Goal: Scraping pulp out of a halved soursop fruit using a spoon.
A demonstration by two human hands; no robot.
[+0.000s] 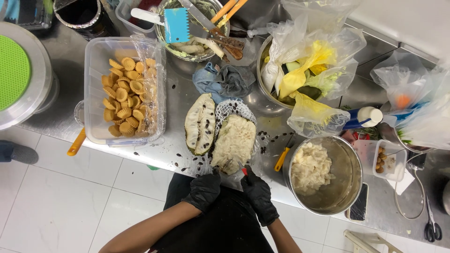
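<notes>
Two black-gloved hands work at the near edge of a steel table (70,56), seen from above. The left hand (203,189) and the right hand (257,194) both reach the lower end of a split fruit half with white pulp (233,140), fingers curled at its edge; whether either grip has closed on pulp or on a small tool cannot be told, though something red shows just beside the right fingers. A second fruit half (200,122), seeds showing, lies touching it on the left. Dark seeds (183,161) scatter around both. A steel pot of removed pulp (347,178) stands to the right, and a clear tub of small pastry cups (124,91) to the left.
</notes>
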